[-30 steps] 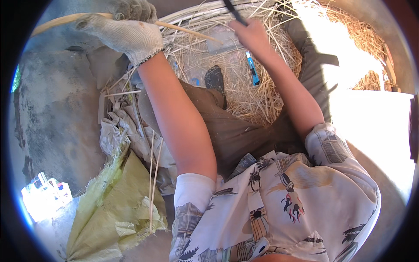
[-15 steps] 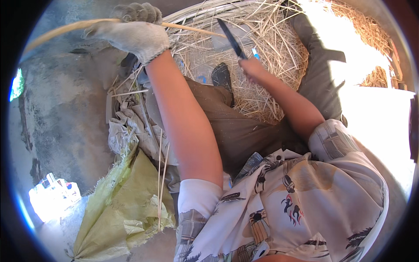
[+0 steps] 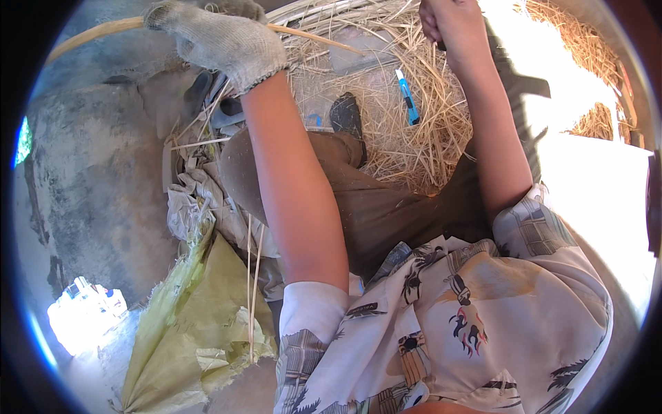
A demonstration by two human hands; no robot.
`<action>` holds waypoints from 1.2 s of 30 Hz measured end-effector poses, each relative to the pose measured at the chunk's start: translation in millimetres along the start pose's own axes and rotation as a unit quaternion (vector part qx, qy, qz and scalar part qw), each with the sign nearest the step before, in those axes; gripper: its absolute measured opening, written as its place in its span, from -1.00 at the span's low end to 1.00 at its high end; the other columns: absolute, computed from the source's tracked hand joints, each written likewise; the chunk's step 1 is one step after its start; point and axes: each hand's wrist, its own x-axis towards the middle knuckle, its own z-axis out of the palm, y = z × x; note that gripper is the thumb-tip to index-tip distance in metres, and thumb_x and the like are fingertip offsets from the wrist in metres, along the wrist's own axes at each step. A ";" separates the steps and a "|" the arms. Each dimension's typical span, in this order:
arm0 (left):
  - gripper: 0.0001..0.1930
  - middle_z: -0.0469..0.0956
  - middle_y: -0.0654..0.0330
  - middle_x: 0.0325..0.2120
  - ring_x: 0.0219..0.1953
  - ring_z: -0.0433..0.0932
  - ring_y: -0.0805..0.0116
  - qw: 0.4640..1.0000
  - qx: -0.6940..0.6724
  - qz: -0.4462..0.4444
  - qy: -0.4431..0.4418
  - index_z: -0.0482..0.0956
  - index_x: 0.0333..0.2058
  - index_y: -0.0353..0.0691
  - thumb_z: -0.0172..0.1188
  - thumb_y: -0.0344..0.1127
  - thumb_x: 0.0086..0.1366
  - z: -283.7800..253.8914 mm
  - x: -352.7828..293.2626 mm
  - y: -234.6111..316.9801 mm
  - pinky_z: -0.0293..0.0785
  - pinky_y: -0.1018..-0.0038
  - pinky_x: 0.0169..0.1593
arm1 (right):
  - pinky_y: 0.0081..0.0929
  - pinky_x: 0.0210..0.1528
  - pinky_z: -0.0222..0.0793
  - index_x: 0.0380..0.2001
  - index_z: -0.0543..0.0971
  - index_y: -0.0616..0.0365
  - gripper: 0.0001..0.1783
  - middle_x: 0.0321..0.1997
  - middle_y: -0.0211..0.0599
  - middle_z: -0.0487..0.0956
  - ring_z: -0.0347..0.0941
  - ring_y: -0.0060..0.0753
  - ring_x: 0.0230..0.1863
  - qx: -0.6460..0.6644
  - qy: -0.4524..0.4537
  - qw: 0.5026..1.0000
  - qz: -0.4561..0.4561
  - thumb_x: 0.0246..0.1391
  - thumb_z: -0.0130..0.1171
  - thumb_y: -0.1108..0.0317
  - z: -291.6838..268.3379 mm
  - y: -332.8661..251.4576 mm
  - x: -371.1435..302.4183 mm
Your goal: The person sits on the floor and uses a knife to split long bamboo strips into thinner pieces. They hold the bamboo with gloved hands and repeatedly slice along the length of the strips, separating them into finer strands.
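Note:
My left hand (image 3: pixel 224 41), in a grey knitted glove, is closed around a long tan strip (image 3: pixel 96 36) that looks like split bamboo or cane. One end bows out to the far left; the thinner end points right, over the straw-like shavings. At the top, right of centre, my bare right hand (image 3: pixel 455 31) is closed on the black knife, apart from the strip. Only a dark bit of the knife shows under the fist; its blade is hidden. A blue cutter-like tool (image 3: pixel 408 98) lies on the shavings between my arms.
Pale shavings (image 3: pixel 441 103) cover the ground ahead, around a grey flat block (image 3: pixel 352 55). My dark shoe (image 3: pixel 347 114) and brown trouser legs (image 3: pixel 386 207) are below. A torn yellow-green sack (image 3: pixel 186 324) with thin sticks (image 3: pixel 254 297) lies at left, beside a grey wall (image 3: pixel 89 172).
My right hand has moved up and slightly right with the knife, taking the blade out of sight and uncovering the blue tool. My left hand has shifted slightly up and right with the strip.

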 end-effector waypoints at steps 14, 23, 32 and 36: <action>-0.19 0.04 0.29 -0.80 -0.73 -0.04 0.41 0.997 -0.018 -0.052 -0.047 0.06 -0.66 -0.05 -0.57 0.63 0.29 3.4 2.2 -2.4 0.00 0.44 -0.55 | -0.30 -0.50 0.38 -0.42 0.65 0.26 -0.44 -0.63 -0.23 0.53 0.45 -0.34 -0.61 -0.311 -0.118 0.942 0.042 0.12 0.19 -0.13 7.2 127.4 14.7; -0.17 0.05 0.26 -0.79 -0.72 -0.04 0.40 0.994 -0.037 -0.081 -0.068 0.08 -0.65 -0.06 -0.59 0.65 0.27 9.5 8.3 -6.7 -0.01 0.42 -0.54 | -0.48 -0.69 0.11 -0.58 0.45 0.19 -0.61 -0.75 -0.44 0.31 0.22 -0.58 -0.75 0.048 -0.094 0.982 0.153 0.25 0.11 0.16 12.9 207.2 -5.7; -0.15 0.06 0.26 -0.80 -0.73 -0.04 0.39 0.995 -0.043 -0.060 -0.067 0.10 -0.67 -0.06 -0.59 0.68 0.24 -19.8 25.6 -10.2 -0.01 0.42 -0.56 | -0.55 -0.64 0.12 -0.59 0.52 0.17 -0.68 -0.69 -0.49 0.40 0.22 -0.68 -0.69 -0.213 -0.062 0.974 -0.038 0.17 0.21 0.22 13.3 62.1 10.4; -0.17 0.06 0.29 -0.79 -0.72 -0.06 0.42 0.991 -0.065 -0.081 -0.084 0.10 -0.67 -0.04 -0.59 0.66 0.26 -15.1 20.8 -4.6 -0.08 0.46 -0.58 | -0.56 -0.60 0.13 -0.66 0.39 0.07 -0.57 -0.68 -0.49 0.40 0.27 -0.63 -0.67 0.128 0.050 0.976 -0.170 0.28 0.15 0.19 27.6 81.6 3.0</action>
